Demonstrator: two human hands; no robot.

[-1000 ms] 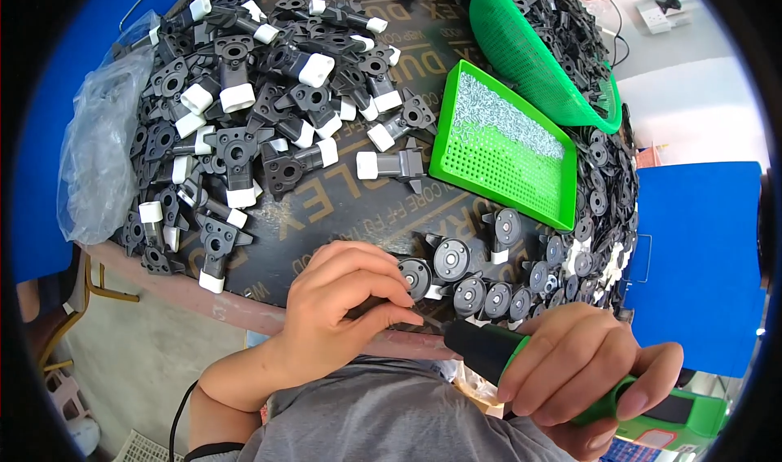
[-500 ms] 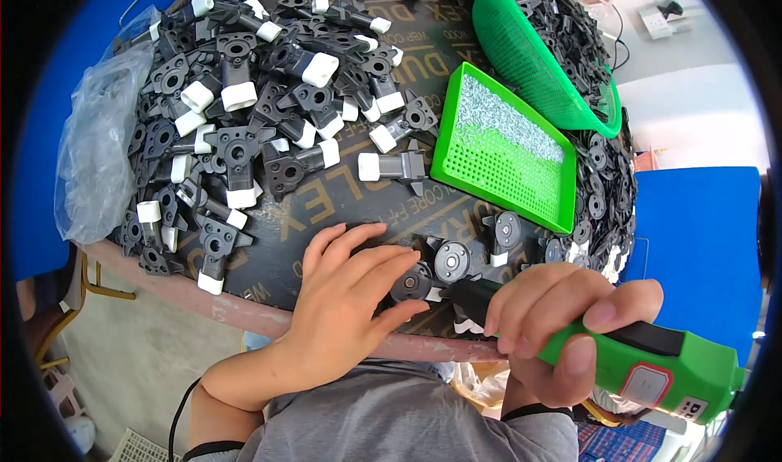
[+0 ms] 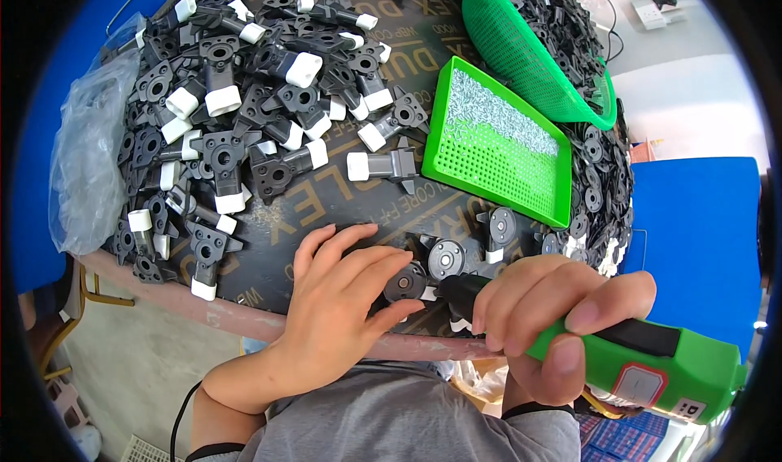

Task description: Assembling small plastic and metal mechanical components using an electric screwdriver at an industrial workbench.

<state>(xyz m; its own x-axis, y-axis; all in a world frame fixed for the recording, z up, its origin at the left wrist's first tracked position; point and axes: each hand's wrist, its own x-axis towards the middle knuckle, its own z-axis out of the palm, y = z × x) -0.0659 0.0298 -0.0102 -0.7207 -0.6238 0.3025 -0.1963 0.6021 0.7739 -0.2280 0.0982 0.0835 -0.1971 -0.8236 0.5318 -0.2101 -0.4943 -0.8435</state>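
Observation:
My left hand [image 3: 334,295] is curled at the table's near edge, its thumb and forefinger on either side of a black plastic part with a round disc [image 3: 406,283]. In my right hand [image 3: 562,315] is a green and black electric screwdriver [image 3: 635,364], its fingers wrapped round the body. The black nose points left, close beside the held part; the very tip is hard to make out. Just beyond the nose lies another part with a greyish disc [image 3: 446,259], and a third disc part [image 3: 501,227] rests farther right.
A large pile of black brackets with white end caps [image 3: 220,100] covers the table's left side, beside a clear plastic bag [image 3: 90,153]. A green tray [image 3: 497,193] holds many small screws. Behind it stands a green basket [image 3: 513,51] full of black parts; more discs [image 3: 593,197] heap at right.
The whole view has shifted slightly, so the table's things sit a little farther left and up. Both hands and the screwdriver keep nearly the same place beside the disc parts.

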